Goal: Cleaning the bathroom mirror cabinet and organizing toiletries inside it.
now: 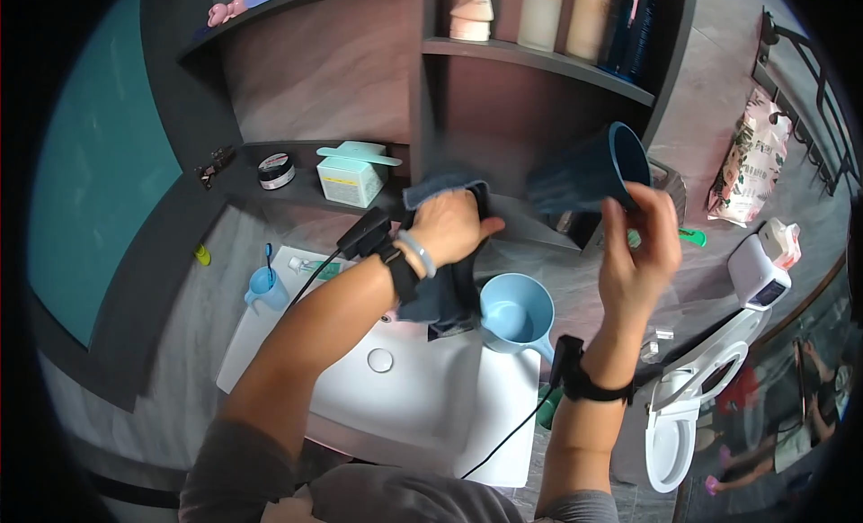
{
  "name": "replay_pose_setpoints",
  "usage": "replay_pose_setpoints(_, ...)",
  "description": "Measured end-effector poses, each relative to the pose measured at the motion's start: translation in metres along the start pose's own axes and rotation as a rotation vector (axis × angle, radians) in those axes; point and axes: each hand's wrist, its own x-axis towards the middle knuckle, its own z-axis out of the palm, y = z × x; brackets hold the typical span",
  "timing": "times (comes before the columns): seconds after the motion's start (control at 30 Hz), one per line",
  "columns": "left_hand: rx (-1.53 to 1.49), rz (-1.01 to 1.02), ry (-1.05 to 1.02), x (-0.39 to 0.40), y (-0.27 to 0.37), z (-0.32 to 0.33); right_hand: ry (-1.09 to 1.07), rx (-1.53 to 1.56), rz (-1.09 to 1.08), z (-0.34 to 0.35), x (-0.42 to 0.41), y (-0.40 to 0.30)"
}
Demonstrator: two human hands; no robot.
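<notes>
My left hand (pixel 448 229) grips a dark blue cloth (pixel 441 293) at the front of the lower wall shelf. Part of the cloth shows above the knuckles, and the rest hangs down over the back of the white sink (pixel 411 395). My right hand (pixel 640 246) pinches a dark blue cup (pixel 580 175) by its rim between thumb and fingers. The cup lies tilted in the air, its mouth to the right and its base blurred at the left, in front of the shelf compartment (pixel 512 111). Below, a light blue dipper (pixel 518 314) with a handle stands on the sink's right ledge.
A mint-green box (pixel 350 179) and a round black jar (pixel 276 171) stand on the lower shelf. A toothbrush cup (pixel 266 290) and toothpaste tube (pixel 317 268) sit at the sink's left corner. Bottles (pixel 539 17) line the upper shelf. A toilet (pixel 674 428) stands at right.
</notes>
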Motion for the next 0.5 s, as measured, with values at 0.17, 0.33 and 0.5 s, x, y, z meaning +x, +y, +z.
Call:
replay_pose_setpoints(0.17,0.094,-0.090,0.127,0.032,0.000,0.024,0.144,0.009,0.137,-0.075,-0.044,0.000)
replay_pose_setpoints(0.33,-0.049,0.176,0.130,-0.004,0.028,0.036,0.157,0.037,0.243,-0.121,-0.080,0.014)
replay_pose_setpoints(0.5,-0.082,0.332,0.061,0.015,0.024,0.035,0.134,0.124,0.329,-0.129,-0.091,0.018)
